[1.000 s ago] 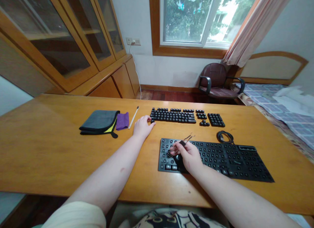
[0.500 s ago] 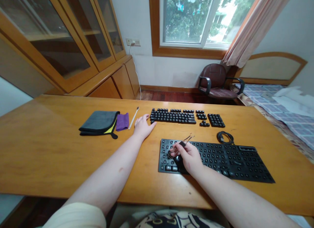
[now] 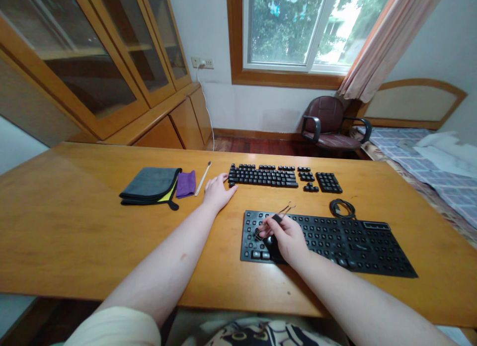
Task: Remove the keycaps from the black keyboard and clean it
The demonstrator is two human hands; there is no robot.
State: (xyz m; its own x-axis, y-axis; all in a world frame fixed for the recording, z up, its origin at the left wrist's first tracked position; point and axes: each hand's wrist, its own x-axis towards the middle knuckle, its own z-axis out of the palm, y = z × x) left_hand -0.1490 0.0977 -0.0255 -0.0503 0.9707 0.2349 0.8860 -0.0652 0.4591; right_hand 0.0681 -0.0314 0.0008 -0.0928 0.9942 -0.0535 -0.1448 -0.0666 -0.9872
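My right hand is closed on a wire keycap puller with a dark grip. Its wire ends point down at the left part of a black keyboard, stripped of most of its keycaps. A few wide keycaps remain along the near row. My left hand rests on the desk with thumb and fingers apart, at the left end of neatly laid rows of black keycaps. Its fingertips reach the leftmost caps; whether they press on one I cannot tell.
Left of my left hand lie a toothbrush, a purple cloth and a folded grey towel. A coiled black cable sits behind the keyboard. Beyond the wooden desk stand an office chair and a bed.
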